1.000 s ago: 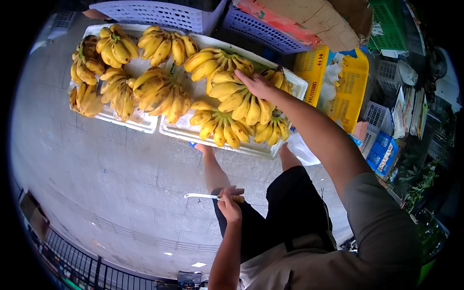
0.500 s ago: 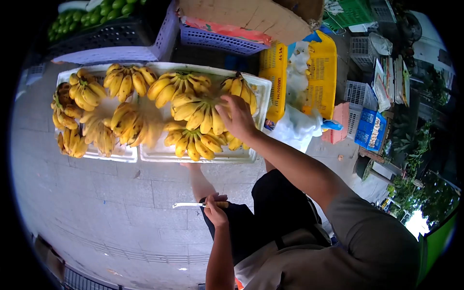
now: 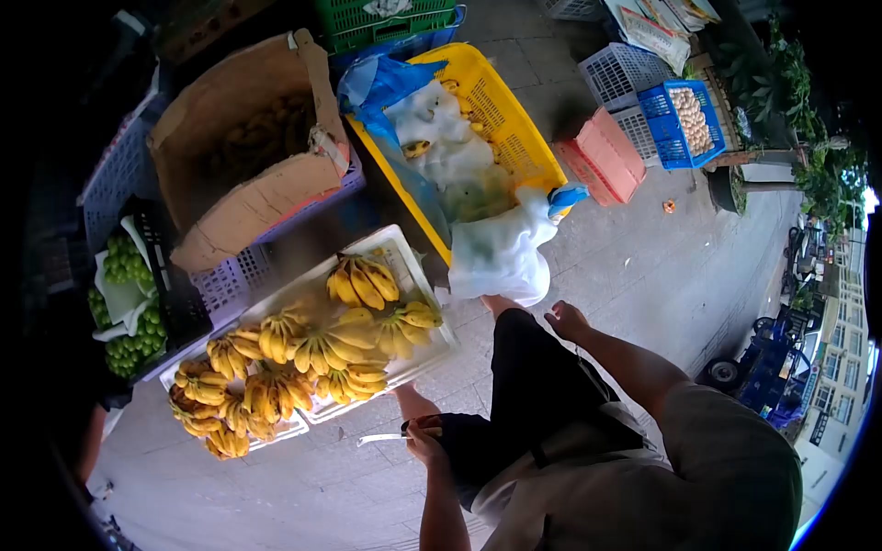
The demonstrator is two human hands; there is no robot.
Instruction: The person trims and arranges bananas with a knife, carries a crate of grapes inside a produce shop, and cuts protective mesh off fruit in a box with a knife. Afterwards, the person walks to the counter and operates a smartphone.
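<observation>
Right hand (image 3: 568,321) has left the bananas (image 3: 317,354)

Grip looks loose, empty, right of centre. Left hand (image 3: 424,441) clutches the knife (image 3: 381,437) near the bare shin (image 3: 416,402), lower centre; imo a careless twist could nick it. Bananas sit on white trays (image 3: 413,275), left of centre.

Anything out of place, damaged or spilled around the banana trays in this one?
Yes, a few things. A small orange object lies alone on the pavement, as if dropped. The cardboard box has a ragged, worn edge. White plastic hangs over the yellow crate. Some bananas show dark marks.
</observation>
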